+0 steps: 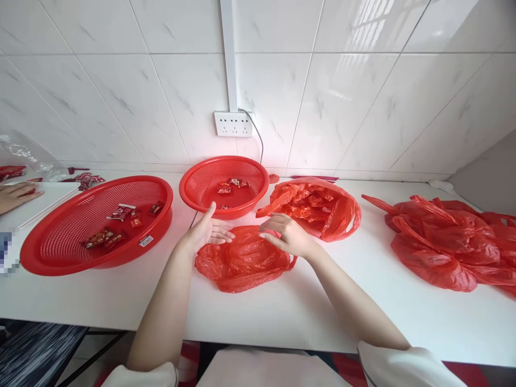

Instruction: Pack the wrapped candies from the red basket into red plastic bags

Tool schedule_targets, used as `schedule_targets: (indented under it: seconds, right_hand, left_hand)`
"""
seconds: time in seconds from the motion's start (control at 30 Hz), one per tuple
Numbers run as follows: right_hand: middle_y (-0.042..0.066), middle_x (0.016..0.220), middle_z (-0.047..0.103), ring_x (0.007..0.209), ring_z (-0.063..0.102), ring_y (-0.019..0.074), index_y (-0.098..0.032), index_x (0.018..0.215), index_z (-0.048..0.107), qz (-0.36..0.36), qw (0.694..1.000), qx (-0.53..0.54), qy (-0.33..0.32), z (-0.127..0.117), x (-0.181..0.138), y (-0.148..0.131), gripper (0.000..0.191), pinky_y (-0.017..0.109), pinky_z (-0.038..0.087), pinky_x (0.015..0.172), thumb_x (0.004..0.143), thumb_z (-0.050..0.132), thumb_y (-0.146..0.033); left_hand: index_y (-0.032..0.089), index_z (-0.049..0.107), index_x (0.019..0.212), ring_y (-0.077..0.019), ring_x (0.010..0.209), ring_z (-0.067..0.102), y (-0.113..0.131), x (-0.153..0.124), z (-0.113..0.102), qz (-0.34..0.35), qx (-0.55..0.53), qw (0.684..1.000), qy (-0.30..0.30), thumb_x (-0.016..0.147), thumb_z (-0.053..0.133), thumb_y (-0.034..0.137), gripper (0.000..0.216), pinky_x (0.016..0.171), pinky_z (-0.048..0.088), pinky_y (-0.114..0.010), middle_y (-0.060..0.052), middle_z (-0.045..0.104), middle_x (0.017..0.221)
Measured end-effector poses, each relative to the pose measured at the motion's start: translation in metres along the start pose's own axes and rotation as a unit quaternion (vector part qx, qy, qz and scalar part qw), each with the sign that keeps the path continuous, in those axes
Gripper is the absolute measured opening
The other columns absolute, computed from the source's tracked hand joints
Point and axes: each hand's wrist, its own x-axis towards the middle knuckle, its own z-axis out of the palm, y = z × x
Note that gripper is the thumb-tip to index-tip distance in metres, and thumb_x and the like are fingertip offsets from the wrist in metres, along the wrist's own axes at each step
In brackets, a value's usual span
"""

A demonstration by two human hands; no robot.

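A red plastic bag lies spread on the white table in front of me. Over its left edge is my left hand, thumb up and fingers stretched apart, with nothing in it. My right hand hovers at the bag's upper right side, its fingers loosely bent and apart, holding nothing I can see. Just behind the bag stands a round red basket with a few small wrapped snacks on its bottom. To the left, a larger red basket holds several wrapped snacks.
Another open red bag sits behind my right hand. Filled red bags are piled at the right. On the far left a co-worker's hand rests on a white box. A power strip with a cable is on the tiled wall.
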Motion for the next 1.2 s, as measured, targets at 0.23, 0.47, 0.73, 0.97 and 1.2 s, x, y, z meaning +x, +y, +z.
schedule_targets:
  seconds: [0.23,0.47,0.73,0.97,1.2]
  right_hand:
    - [0.007,0.095,0.07,0.087,0.062,0.0179,-0.02,0.099,0.066,-0.011,0.997,0.051,0.053,-0.021,0.028,-0.046,0.027,0.031,0.049,0.081,0.097,0.045,-0.035]
    - [0.007,0.084,0.069,0.076,0.061,0.0173,-0.018,0.092,0.067,0.023,0.999,-0.011,-0.025,-0.021,0.016,-0.025,0.027,0.029,0.047,0.071,0.097,0.045,-0.032]
    - [0.008,0.101,0.067,0.088,0.063,0.0186,-0.019,0.103,0.064,0.06,0.998,-0.028,-0.007,-0.018,0.014,-0.011,0.024,0.031,0.05,0.077,0.096,0.045,-0.031]
    - [0.016,0.13,0.057,0.121,0.053,0.0275,-0.016,0.131,0.05,0.05,0.996,-0.066,-0.023,0.017,0.019,0.004,0.049,0.047,0.041,0.103,0.093,0.049,-0.046]
    - [0.013,0.116,0.067,0.109,0.06,0.0247,-0.018,0.127,0.057,0.041,0.998,-0.041,-0.034,0.026,0.019,0.009,0.041,0.047,0.039,0.103,0.089,0.058,-0.034]
  left_hand:
    - [0.002,0.067,0.1,-0.024,0.09,0.071,-0.018,0.04,0.012,0.028,-0.246,0.969,0.0,0.084,0.05,0.05,0.053,0.07,0.058,-0.023,-0.021,0.072,0.099]
    - [0.008,0.065,0.094,-0.023,0.101,0.068,-0.04,0.039,0.025,0.143,-0.261,0.954,0.04,0.079,0.051,0.017,0.022,0.1,0.05,-0.04,-0.013,0.072,0.101]
    - [0.01,0.063,0.102,-0.0288,0.107,0.064,-0.047,0.034,0.037,0.185,-0.215,0.959,-0.001,0.074,0.058,0.018,0.03,0.091,0.053,-0.05,-0.013,0.069,0.11]
    - [0.011,0.063,0.106,-0.0305,0.101,0.066,-0.051,0.022,0.056,0.167,-0.169,0.971,-0.038,0.075,0.055,0.021,0.034,0.082,0.057,-0.048,-0.011,0.071,0.103]
    - [0.011,0.065,0.104,-0.0301,0.099,0.067,-0.057,0.031,0.055,0.164,-0.187,0.968,-0.034,0.073,0.053,0.023,0.035,0.082,0.057,-0.046,-0.01,0.071,0.098]
